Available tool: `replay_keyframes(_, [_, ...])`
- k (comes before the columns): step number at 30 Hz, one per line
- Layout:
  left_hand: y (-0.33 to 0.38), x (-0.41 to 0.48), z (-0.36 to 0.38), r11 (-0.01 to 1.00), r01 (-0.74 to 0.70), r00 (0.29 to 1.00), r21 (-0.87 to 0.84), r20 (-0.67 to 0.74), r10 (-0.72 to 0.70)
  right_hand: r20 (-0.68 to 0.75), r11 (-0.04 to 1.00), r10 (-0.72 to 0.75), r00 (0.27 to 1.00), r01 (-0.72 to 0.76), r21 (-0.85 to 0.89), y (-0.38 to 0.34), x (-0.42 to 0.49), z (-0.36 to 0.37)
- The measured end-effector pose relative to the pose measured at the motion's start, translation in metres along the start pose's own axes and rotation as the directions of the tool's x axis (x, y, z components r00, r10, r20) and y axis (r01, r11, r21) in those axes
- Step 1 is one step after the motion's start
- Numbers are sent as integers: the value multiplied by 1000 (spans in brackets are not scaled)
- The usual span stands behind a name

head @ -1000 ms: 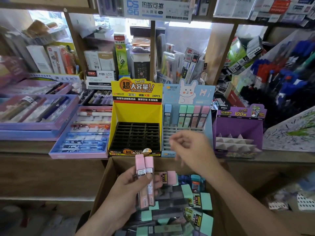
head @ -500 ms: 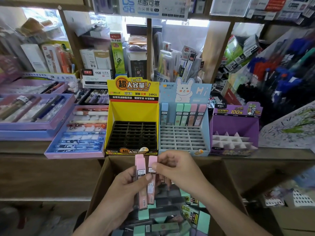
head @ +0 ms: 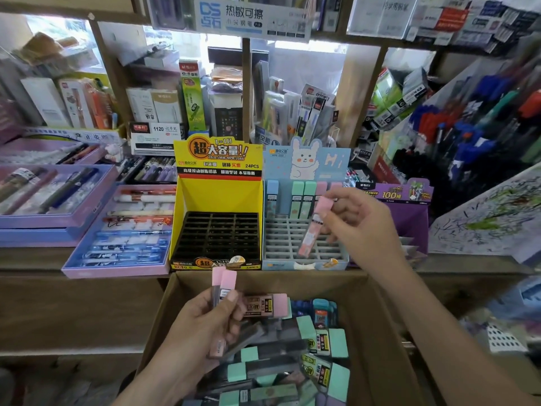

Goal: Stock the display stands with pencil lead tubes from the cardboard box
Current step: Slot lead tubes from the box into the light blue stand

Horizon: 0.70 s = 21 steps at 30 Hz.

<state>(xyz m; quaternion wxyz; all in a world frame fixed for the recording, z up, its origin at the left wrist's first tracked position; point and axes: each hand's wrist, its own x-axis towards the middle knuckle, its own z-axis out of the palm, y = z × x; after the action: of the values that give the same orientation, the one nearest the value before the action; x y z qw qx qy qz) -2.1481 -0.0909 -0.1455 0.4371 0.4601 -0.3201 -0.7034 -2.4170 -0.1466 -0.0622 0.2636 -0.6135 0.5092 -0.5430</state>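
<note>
Mid-placing right now. Pinching one pink tube (head: 314,230) by its cap end with the right hand (head: 360,221), tilted, bottom end hanging over the open grid of the blue stand (head: 307,162), not in a slot yet. Gripping two more pink tubes (head: 225,284) upright in the left hand (head: 202,326), just in front of the blue stand and above the cardboard box (head: 377,332). Plenty more loose tubes (head: 328,341) lying in that box, mostly green caps, a few blue and pink.

Only a back row (head: 301,200) standing in the blue stand so far: one blue, two green, a couple of pink behind the raised one. Touching the blue stand on its left: yellow stand (head: 218,197) with a black grid of slots. On its right: purple stand (head: 409,218), partly hidden by the right hand. All three sitting on the bench (head: 468,263), directly behind the box.

Next up, probably: straighten the tube to upright, line the bottom end up with a free slot near the other pinks, push down till seated, let go. Tight-looking slots, so better to go in square than at this angle. Then pass over another from the left hand.
</note>
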Motion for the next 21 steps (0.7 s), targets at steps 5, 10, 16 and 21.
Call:
replay_keyframes(5, [0, 3, 2, 993, 95, 994, -63, -52, -98, -51, 986, -57, 997, 48, -161, 10, 22, -25])
replay_keyframes(10, [4, 3, 6, 984, 137, 988, -118, -50, -144, -111, 965, -117, 987, 87, -249, 20, 34, -33])
replay_keyframes(16, [8, -2, 10, 980, 165, 986, -111, -4, -167, -84, 939, -163, 983, 129, -319, 28, 39, -32])
replay_keyframes(21, [11, -4, 12, 983, 158, 987, -93, 1, -158, -37, 894, -172, 984, 141, -425, 32, 42, -34])
